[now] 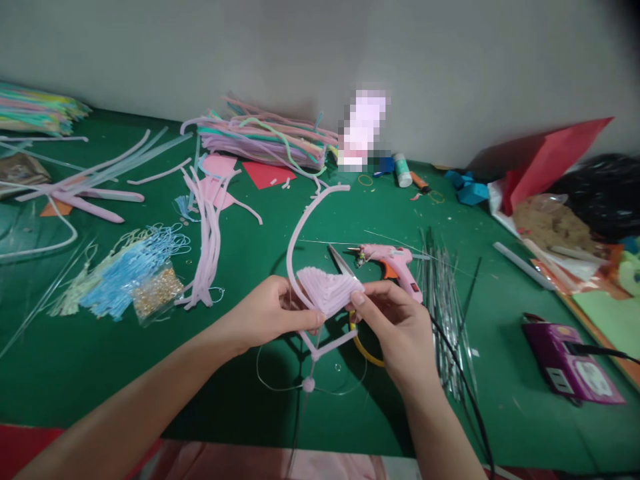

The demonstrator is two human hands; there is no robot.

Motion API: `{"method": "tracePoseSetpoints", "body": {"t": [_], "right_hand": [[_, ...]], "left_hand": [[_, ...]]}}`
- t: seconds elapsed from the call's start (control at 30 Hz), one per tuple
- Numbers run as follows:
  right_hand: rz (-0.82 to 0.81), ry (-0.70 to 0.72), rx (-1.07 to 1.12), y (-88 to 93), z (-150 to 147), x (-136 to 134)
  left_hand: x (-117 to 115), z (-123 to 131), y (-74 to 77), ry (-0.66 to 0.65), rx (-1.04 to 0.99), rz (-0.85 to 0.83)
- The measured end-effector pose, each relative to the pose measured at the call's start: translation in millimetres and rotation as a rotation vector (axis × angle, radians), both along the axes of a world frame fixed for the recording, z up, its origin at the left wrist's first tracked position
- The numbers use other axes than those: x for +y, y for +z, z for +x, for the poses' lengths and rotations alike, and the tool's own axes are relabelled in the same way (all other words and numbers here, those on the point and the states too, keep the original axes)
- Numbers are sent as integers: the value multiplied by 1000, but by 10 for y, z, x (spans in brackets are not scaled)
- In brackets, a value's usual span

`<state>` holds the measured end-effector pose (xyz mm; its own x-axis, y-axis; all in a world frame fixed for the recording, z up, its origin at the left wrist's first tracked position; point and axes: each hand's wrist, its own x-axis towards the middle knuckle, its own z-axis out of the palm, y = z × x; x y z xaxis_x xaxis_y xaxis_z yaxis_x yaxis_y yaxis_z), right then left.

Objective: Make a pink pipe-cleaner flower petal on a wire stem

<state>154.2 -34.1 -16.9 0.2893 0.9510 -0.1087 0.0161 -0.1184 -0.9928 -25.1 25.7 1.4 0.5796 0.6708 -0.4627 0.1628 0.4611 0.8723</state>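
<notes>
A lilac pipe cleaner piece (325, 293), its rows packed side by side into a folded fan shape, is held above the table between both hands. My left hand (280, 310) pinches its lower left side, where a loose pipe cleaner end (296, 243) curves up and over. My right hand (397, 323) grips the right edge between thumb and fingers. Below hang a lilac V-shaped strip (316, 353), thin wire and a small lilac ball (309, 385). Scissors with yellow handles (367, 350) lie partly hidden behind the piece and my right hand.
A pink glue gun (390, 257) lies beyond my right hand, near thin metal wires (445, 313). A purple power socket box (570, 363) sits at right. Lilac pipe cleaners (207, 247), blue tassels (117, 280) and a bag of gold beads (157, 293) lie left.
</notes>
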Motion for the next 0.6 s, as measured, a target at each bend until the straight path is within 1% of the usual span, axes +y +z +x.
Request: {"method": "tracePoseSetpoints", "body": {"t": [0.17, 0.3, 0.47, 0.6], "right_hand": [[-7, 5, 33, -15, 12, -7], [-34, 29, 95, -20, 2, -6], [-38, 80, 75, 0, -33, -1], [-30, 100, 41, 13, -36, -2]], "left_hand": [[3, -19, 9, -30, 9, 30], [13, -27, -19, -23, -14, 22], [18, 12, -80, -46, -86, -15], [2, 38, -77, -9, -110, -43]]}}
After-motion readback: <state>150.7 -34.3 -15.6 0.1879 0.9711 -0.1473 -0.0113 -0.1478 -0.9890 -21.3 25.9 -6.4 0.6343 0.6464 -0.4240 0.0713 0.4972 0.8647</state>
